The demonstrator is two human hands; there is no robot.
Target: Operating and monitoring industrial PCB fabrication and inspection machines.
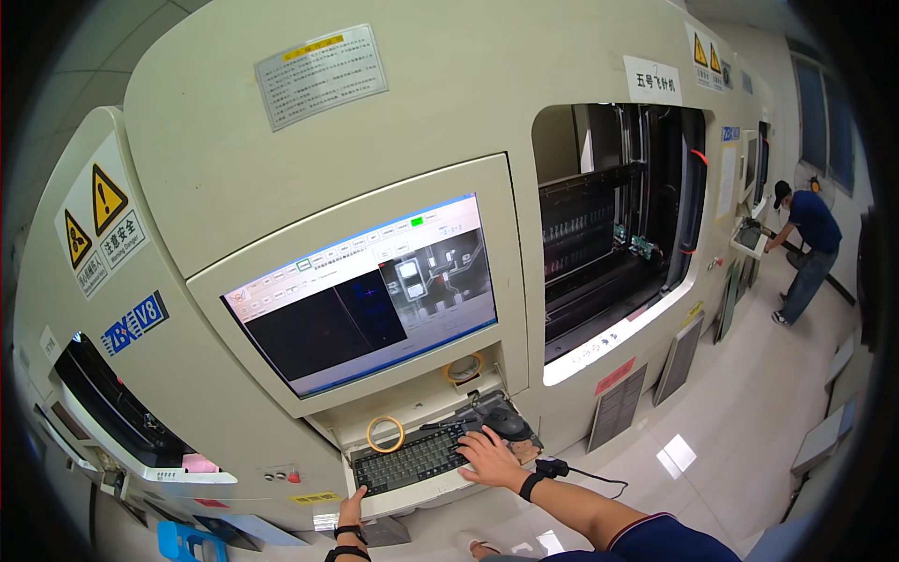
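My right hand [492, 461] lies over the right end of a black keyboard [407, 464], its fingers spread on the keys and nothing held. At the front left corner of the pull-out keyboard tray [440, 488], my left hand [350, 511] grips the edge with the thumb up; its other fingers are mostly hidden. A black mouse [506, 421] rests on a dark pad to the right of the keyboard. Above the tray, a monitor [365, 290] set into a large cream machine shows a software window with a grey close-up of a circuit board.
A roll of tan tape [385, 434] leans behind the keyboard, and another tape roll [464, 368] sits in the recess. The machine's window [609, 234] shows dark rails and green boards. Grey panels [618, 407] lean below. Far right, a person [810, 234] bends over another machine. A blue stool [187, 541] stands lower left.
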